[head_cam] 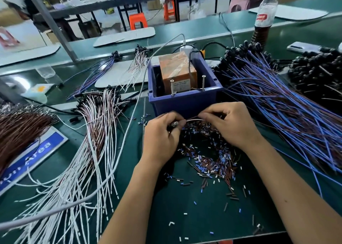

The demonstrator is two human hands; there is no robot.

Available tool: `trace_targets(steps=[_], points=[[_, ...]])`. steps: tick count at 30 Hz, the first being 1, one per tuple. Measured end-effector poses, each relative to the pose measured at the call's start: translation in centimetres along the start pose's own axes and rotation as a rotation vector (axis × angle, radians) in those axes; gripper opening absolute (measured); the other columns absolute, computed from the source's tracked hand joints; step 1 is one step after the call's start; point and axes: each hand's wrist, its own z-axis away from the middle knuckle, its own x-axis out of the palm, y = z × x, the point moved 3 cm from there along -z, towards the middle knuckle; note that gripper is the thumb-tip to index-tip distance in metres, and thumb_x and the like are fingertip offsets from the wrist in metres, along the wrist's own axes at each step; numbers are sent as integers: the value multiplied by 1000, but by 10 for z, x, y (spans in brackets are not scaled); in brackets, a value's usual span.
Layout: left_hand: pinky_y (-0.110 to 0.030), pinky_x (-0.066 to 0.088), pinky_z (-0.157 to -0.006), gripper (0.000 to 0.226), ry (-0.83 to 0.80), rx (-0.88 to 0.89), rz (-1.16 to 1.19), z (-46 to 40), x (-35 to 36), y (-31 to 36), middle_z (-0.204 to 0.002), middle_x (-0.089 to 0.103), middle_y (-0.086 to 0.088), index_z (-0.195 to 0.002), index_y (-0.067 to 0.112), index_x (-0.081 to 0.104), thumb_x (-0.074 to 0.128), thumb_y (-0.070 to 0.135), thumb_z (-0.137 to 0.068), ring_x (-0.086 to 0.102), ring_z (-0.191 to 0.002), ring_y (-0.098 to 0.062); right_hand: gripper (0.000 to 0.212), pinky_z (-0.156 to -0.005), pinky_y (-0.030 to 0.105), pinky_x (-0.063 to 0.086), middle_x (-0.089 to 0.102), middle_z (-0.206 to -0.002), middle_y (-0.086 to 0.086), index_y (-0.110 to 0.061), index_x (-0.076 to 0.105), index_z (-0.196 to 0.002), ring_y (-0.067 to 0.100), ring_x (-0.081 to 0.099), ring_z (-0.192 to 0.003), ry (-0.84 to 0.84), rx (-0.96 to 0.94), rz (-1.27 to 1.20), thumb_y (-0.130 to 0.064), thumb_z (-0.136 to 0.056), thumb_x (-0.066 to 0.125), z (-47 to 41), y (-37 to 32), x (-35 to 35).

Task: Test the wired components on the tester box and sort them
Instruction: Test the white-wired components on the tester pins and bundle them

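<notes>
The green bench [185,216] is crowded with wire bundles around the blue bin [185,99] holding the tester box [177,71]. Just before it, left hand [162,138] grips a wired component [174,124] — right hand [231,125] pinches its lead [194,119]; loose clippings beneath could snag it.

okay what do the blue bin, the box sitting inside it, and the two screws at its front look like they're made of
Blue bin: apparently molded plastic, with an even matte colour and thick rounded rim.
Box inside it: probably cardboard wrapped in clear tape, going by the orange-brown faces, glossy streaks and printed label.
Two screws: likely bare metal, silvery with visible threads and flat heads.
</notes>
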Motion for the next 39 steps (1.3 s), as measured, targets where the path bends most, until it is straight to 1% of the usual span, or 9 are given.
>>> trace_targets(steps=[4, 7, 12, 14, 18, 23, 30, 33, 39], points=[[-26, 47, -65, 6, 22, -8, 36, 0, 1, -2, -73, 64, 15, -85, 15, 71, 70, 12, -90, 58, -67, -2, 9, -69, 22, 54, 74, -75, -15, -19, 82, -86, 4, 70, -72, 210, -4, 37, -21, -94, 77, 0, 0, -7], [-34, 47, -60, 9, 72, -80, 115, 1, -4, -12, -66, 62, 6, -83, 16, 69, 65, 18, -91, 57, -62, -14, 11, -71, 34, 58, 75, -82, -4, -10, 81, -95, 9, 69, -75, 390, -41, 118, -19, -96, 75, 3, 3, -19], [-36, 49, -64, 11, 138, -118, 223, 2, 2, -5, -70, 64, 5, -84, 18, 68, 64, 18, -95, 58, -65, -14, 18, -77, 27, 38, 67, -80, 2, -6, 75, -88, 20, 53, -78, 517, -414, 404, -21, -99, 73, 11, -30, 3], [-33, 49, -67, 12, 162, -144, 297, 0, 2, -5, -73, 65, 8, -85, 17, 69, 64, 14, -95, 59, -69, -11, 33, -66, 30, 42, 65, -69, 1, -7, 70, -75, 18, 55, -65, 372, -426, 267, -22, -104, 64, 16, -35, 23], [-23, 48, -69, 13, 135, -200, 492, 0, 1, -2, -71, 64, 7, -86, 20, 68, 65, 13, -97, 59, -68, -9, 53, -50, 29, 42, 62, -53, 0, -11, 72, -74, 10, 57, -47, 120, 8, -37, -46, -107, 48, 17, -22, 41], [-17, 41, -62, 14, 34, -236, 547, 1, 5, -5, -67, 63, 3, -85, 9, 68, 63, 17, -97, 52, -61, -6, 47, -37, 20, 28, 60, -57, 3, -15, 62, -87, 12, 42, -40, 351, 380, -669, -46, -112, 36, 11, -8, 26], [-15, 45, -65, 13, -36, -295, 607, 3, 11, -5, -81, 77, -6, -86, 12, 67, 62, 16, -97, 62, -62, -1, 35, -38, 21, 24, 42, -53, -5, -15, 56, -87, 8, 30, -42, 529, 497, -1187, -28, -113, 36, 5, 7, -8], [-9, 35, -51, 14, 0, -300, 691, 2, 8, 1, -97, 79, -8, -87, 15, 63, 58, 17, -100, 44, -48, 2, 42, -38, 23, 20, 34, -47, -6, -17, 56, -75, 10, 25, -42, 367, 423, -1143, -26, -111, 37, 6, 3, -8], [-19, 19, -43, 18, -119, -365, 1106, 3, 4, 13, -126, 71, -21, -89, 19, 64, 54, 18, -104, 23, -42, -6, 39, -41, 28, 16, 39, -41, 3, -8, 68, -72, 15, 28, -36, -342, 274, -742, -30, -100, 52, 14, -19, 24]])
